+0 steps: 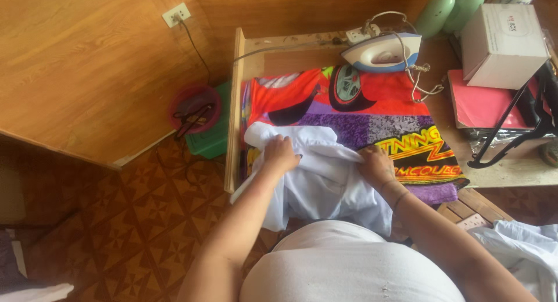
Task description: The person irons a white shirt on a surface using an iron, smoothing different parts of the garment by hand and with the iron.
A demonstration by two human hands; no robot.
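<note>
White garment (325, 180) lies low-centre on the worktop's (511, 174) bright cloth (372, 110); left hand (281, 154) and right hand (375, 164) grip its folds, apparently spreading it. Iron (382, 52) waits above.

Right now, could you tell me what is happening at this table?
A person is spreading a white garment over a colourful printed cloth on a wooden table. The left hand and right hand both grip its fabric. An iron rests at the far end, plugged in, untouched.
</note>
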